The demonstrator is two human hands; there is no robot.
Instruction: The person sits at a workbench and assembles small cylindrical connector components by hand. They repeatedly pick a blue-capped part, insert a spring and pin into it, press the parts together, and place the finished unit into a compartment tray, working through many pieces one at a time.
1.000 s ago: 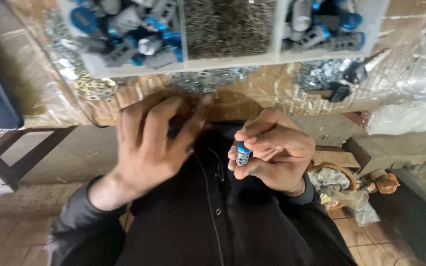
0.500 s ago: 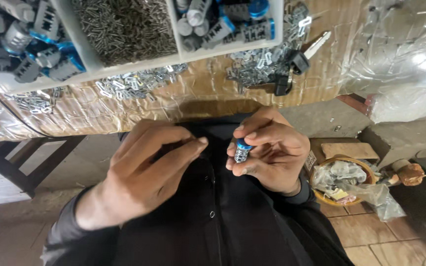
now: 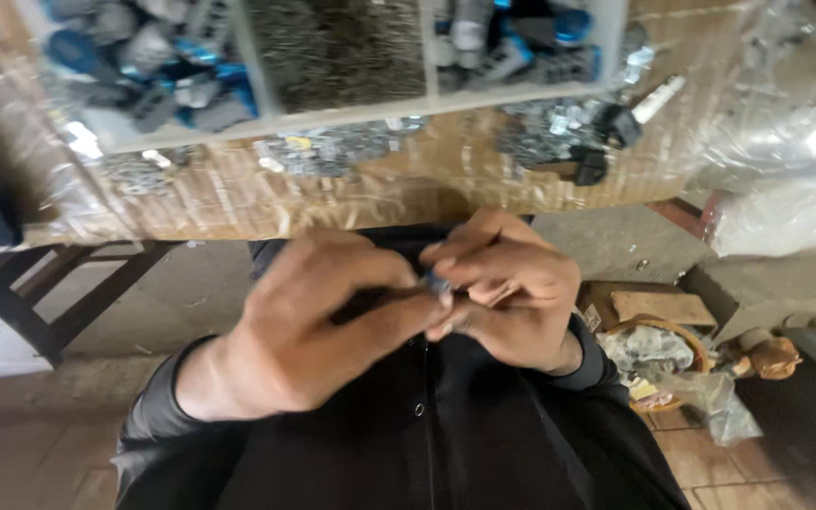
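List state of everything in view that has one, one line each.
left hand: closed, fingertips pinching the small blue-and-grey part
right hand: closed around the same part
small blue-and-grey part: held between both hands, mostly hidden
white divided tray: compartments full of blue-grey parts and small metal pieces
loose metal pieces: scattered on the bench in front of the tray
basket: on the floor, holding crumpled plastic

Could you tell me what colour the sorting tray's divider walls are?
White, on the compartmented plastic sorting tray; head view.
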